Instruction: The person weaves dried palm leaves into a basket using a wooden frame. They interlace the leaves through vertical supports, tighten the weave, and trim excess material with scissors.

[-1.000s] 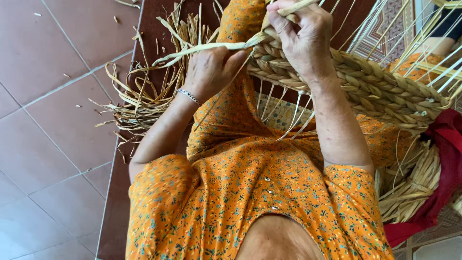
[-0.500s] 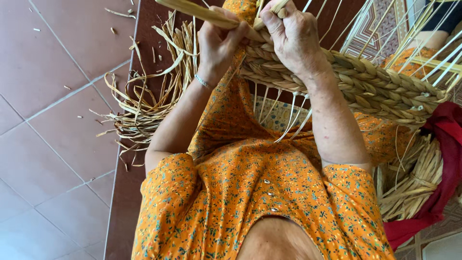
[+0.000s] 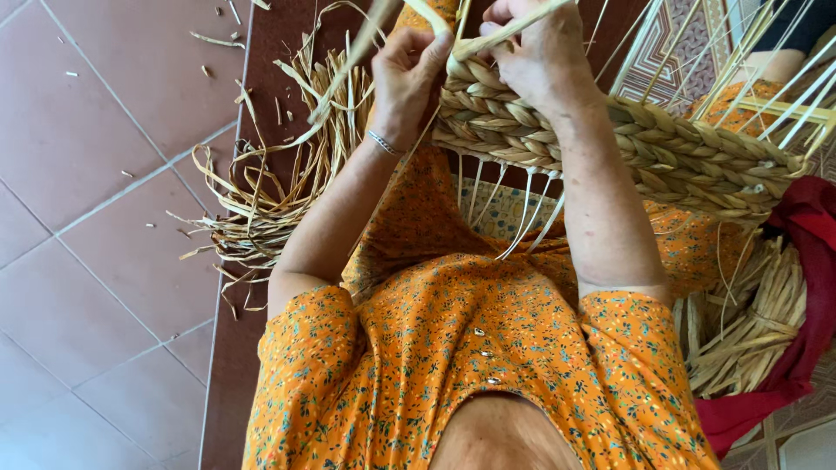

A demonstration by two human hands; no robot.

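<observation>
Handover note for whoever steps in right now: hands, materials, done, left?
Left hand: at the braided rim of the woven basket, pinching a flat straw strand that runs up and to the left.
Right hand: on the rim beside it, gripping another strand.
Materials: loose straw pile on the floor to the left; bundled straw in red cloth to the right.
Done: several braided rows around the rim.
Left: bare upright stakes stand above the rows, so the weaving looks unfinished.
</observation>
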